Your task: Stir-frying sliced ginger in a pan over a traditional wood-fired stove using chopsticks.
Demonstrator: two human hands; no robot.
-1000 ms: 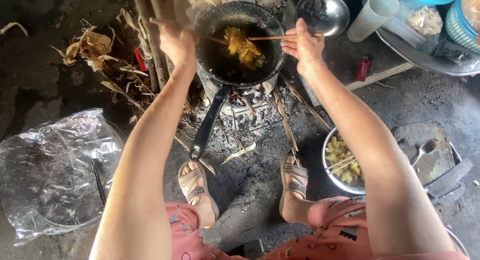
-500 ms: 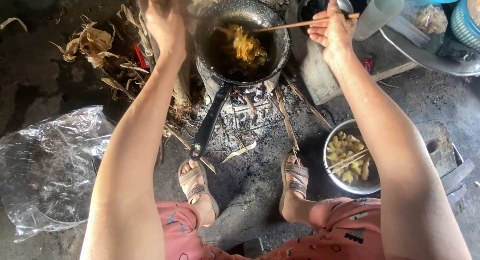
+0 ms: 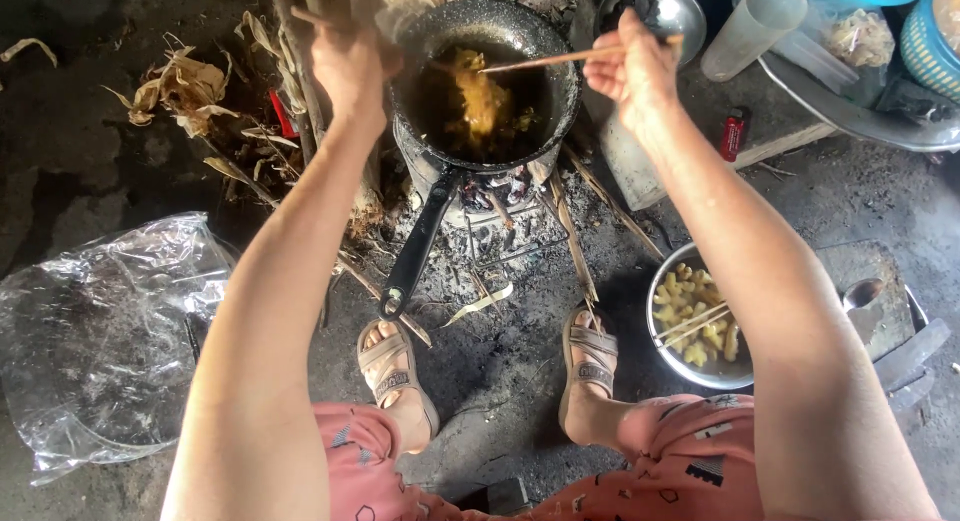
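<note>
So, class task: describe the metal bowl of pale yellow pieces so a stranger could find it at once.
Start at the black frying pan on the stove, then go down to the person's right sandalled foot. Beside it on the ground sits the metal bowl, round and shiny, holding pale yellow chunks with chopsticks laid across them.

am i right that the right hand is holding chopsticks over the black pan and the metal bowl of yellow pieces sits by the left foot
Not quite. The right hand does hold chopsticks over the black pan, but the metal bowl of yellow pieces sits by the right foot, not the left. The head view shows it.
</note>
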